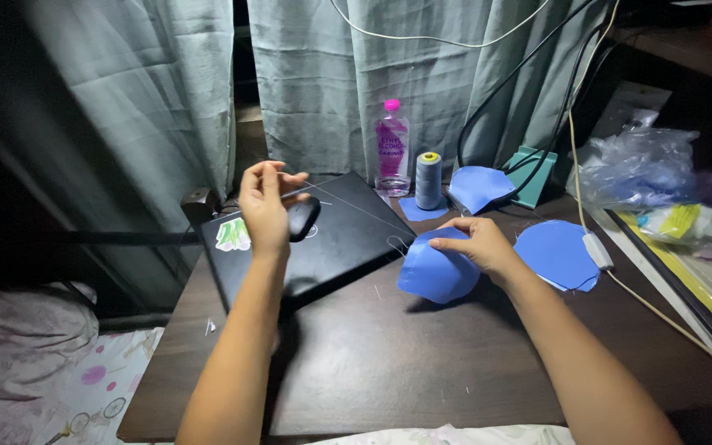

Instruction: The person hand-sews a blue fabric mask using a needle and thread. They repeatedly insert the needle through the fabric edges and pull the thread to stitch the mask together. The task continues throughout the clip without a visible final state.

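- A grey-green pleated fabric curtain (125,91) is hanging behind and to the left of the closed black laptop (331,247), which is lying on the dark brown wooden table (389,371) and serving here as the landmark.
- A pale bedsheet with pink dots (84,387) is lying below and left of the laptop, off the table's edge.
- The left hand (265,202) is hovering raised over the laptop's left half, its fingers pinching narrowly on a thin pale sewing thread (348,206); whether a needle is in the pinch cannot be told.
- The thread is running taut across the laptop's lid, down and to the right.
- A clear plastic bottle with a pink cap and pink label (392,148) is standing upright just behind the laptop's right corner.
- A grey-blue spool of thread (428,181) is standing right of that bottle, on a small blue scrap.
- A curved blue fabric piece (434,272) is sitting just right of the laptop, held up off the table.
- The right hand (475,243) is gripping that blue fabric piece along its upper edge, fingers curled over it.
- A second, flat round blue fabric piece (558,255) is lying further right of the laptop.
- A crumpled clear plastic bag (640,169) is resting far right of the laptop.
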